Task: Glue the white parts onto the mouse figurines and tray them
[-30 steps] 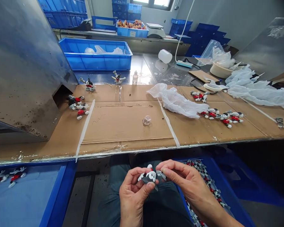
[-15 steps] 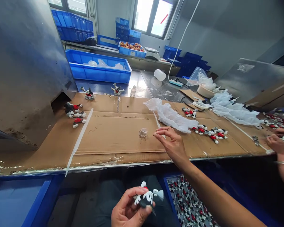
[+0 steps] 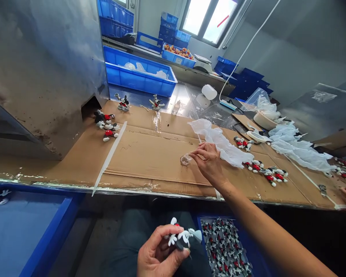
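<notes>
The left hand (image 3: pixel 160 250) pinches a mouse figurine (image 3: pixel 183 236) between thumb and fingers, its long axis running foot-up, head-down. Its grey cone (image 3: pixel 197 235) points right, beyond those fingertips; work seems partway, the cone's fixing unclear. The right hand (image 3: pixel 210 159) presses fingertips together beside a clear cup (image 3: pixel 185 160).

I see my left hand (image 3: pixel 161 250) low down near the middle. Its thumb and bent pointer finger squeeze toward each other in a firm grip, and the wrist is out of sight. My right arm (image 3: pixel 265 219), bare, slants up and forward. Its hand (image 3: pixel 209 161) is higher and farther out, fingers bent, with thumb and pointer tips pinched close and aimed left.
</notes>
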`<action>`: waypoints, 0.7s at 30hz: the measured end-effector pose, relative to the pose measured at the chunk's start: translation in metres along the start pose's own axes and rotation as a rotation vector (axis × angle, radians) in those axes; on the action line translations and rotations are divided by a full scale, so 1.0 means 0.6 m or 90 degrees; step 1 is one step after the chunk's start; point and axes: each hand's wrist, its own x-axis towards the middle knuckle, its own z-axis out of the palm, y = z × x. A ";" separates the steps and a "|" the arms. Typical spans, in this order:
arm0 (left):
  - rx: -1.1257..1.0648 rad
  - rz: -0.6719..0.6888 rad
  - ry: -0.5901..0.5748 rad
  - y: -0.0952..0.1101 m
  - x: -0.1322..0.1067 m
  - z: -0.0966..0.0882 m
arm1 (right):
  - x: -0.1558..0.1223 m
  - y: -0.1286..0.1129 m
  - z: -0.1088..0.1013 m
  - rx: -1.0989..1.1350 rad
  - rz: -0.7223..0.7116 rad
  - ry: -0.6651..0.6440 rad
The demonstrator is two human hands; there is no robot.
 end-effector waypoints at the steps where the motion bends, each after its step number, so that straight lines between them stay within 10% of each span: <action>1: 0.006 0.000 -0.004 0.001 0.000 -0.001 | 0.001 0.000 0.001 -0.008 -0.004 -0.003; 21: 0.009 0.017 0.010 0.010 0.001 -0.012 | 0.005 -0.009 -0.021 0.089 0.058 0.016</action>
